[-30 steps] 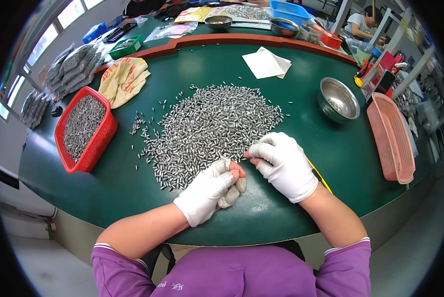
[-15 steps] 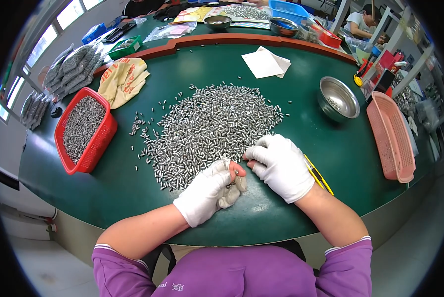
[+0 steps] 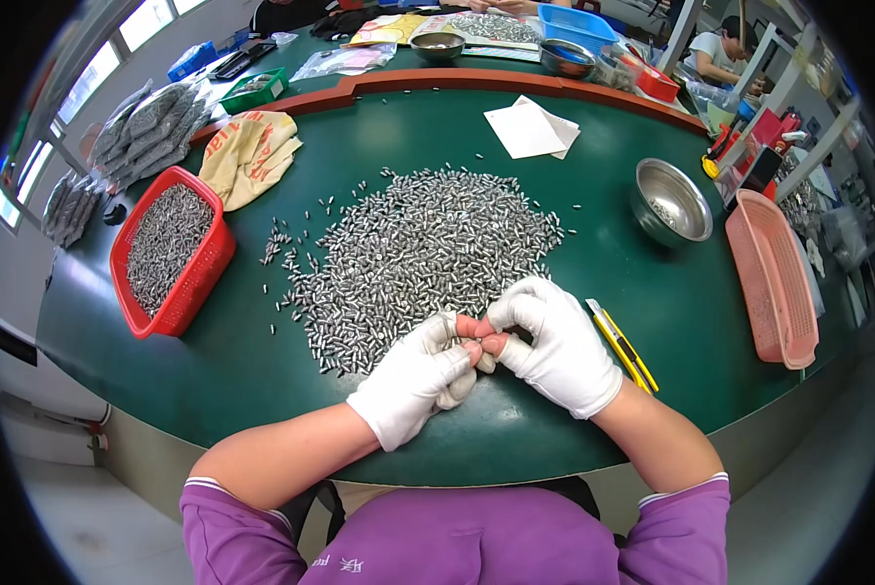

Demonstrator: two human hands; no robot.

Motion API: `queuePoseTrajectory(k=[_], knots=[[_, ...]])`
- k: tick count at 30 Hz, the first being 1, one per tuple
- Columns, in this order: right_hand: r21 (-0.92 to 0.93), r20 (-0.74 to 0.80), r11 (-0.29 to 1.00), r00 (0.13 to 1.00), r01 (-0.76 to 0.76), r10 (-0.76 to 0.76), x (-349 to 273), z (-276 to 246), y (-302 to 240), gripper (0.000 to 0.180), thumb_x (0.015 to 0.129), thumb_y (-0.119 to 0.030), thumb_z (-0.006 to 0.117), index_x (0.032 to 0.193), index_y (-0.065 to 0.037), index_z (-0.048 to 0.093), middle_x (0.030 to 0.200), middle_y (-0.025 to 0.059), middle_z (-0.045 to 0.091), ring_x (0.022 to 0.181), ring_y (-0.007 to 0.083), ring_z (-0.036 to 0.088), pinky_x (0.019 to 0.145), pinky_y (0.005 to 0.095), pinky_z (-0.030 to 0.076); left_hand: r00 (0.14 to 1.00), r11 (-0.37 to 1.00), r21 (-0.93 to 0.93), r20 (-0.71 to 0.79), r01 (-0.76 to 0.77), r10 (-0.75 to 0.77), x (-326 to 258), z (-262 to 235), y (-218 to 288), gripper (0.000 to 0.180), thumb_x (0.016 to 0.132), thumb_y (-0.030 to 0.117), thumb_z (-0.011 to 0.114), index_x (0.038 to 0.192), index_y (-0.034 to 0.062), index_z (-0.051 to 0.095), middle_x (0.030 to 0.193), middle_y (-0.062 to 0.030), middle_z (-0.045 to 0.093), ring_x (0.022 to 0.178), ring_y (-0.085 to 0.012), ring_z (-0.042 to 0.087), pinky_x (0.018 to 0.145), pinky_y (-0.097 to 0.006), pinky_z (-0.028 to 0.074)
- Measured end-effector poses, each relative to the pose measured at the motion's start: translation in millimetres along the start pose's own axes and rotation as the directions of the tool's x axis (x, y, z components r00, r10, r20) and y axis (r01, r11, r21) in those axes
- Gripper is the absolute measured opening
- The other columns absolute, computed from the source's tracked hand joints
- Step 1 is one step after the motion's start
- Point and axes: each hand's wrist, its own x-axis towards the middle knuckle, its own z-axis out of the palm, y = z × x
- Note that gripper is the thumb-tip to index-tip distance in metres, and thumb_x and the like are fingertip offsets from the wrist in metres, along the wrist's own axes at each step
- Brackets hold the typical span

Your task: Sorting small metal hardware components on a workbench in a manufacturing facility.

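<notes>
Here | left hand (image 3: 408, 382) + right hand (image 3: 564, 349) | fingers (image 3: 495, 344) pinched together, meeting | anything between hidden

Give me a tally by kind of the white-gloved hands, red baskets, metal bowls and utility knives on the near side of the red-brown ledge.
White-gloved hands, left hand and right hand: 2
Red basket: 1
Metal bowl: 1
Utility knife: 1
Total: 5

Inside of left grip (image 3: 416, 378) hidden
</notes>
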Motion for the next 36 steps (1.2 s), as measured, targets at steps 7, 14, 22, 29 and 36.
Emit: queuePoseTrajectory(k=[7,14,22,29,36], knots=[[-0.016,-0.072,0.998,0.995,0.066,-0.067,2,-3,1,0.016,0.072,-0.011,0.08,0.083,-0.009,0.068,0.085,0.007,0.062,0.08,0.0247,0.061,0.069,0.0347,0.05,1.0,1.0,-0.01,0.012,-0.021,0.021,1,-6,-1,0.014,0.096,0.017,0.062,0.108,0.011,0.058,0.089,-0.0024,0.063,0.06,-0.0039,0.045,0.053,-0.017,0.035],[-0.15,-0.013,0.967,0.978,0.206,-0.21,4,-10,-1,0.016,0.072,-0.015,0.075,0.087,-0.013,0.069,0.083,0.0062,0.064,0.078,0.0276,0.062,0.069,0.0391,0.051,1.0,0.999,-0.034,0.007,-0.019,0.019,1,-8,-3,0.011,0.097,0.02,0.061,0.105,0.0116,0.059,0.093,-0.0036,0.066,0.065,-0.0049,0.053,0.057,-0.016,0.041],[-0.15,-0.005,0.971,0.982,0.187,-0.189,3,-8,1,0.014,0.074,-0.016,0.075,0.086,-0.012,0.069,0.083,0.0057,0.064,0.079,0.0274,0.063,0.07,0.0389,0.051,0.999,0.999,-0.037,0.041,-0.017,0.019,2,-9,-2,0.012,0.097,0.019,0.06,0.105,0.011,0.058,0.092,-0.0031,0.066,0.064,-0.0047,0.052,0.057,-0.017,0.041],[-0.145,0.036,0.975,0.986,0.167,-0.164,5,-10,-1,0.013,0.075,-0.016,0.073,0.086,-0.011,0.068,0.082,0.0062,0.064,0.079,0.0279,0.062,0.069,0.0396,0.051,0.998,0.997,0.071,-0.062,0.01,-0.006,0,4,2,0.014,0.099,0.019,0.056,0.106,0.0084,0.051,0.085,-0.0015,0.058,0.059,-0.004,0.044,0.05,-0.018,0.034],[-0.202,-0.024,0.963,0.982,0.181,-0.189,3,-10,-5,0.013,0.076,-0.016,0.072,0.085,-0.011,0.064,0.087,0.0072,0.063,0.086,0.029,0.061,0.075,0.0407,0.049,0.998,0.995,0.094,0.062,0.019,-0.024,-2,-2,2,0.016,0.1,0.021,0.053,0.11,0.0077,0.053,0.089,-0.0017,0.06,0.059,-0.0038,0.043,0.05,-0.018,0.033]])
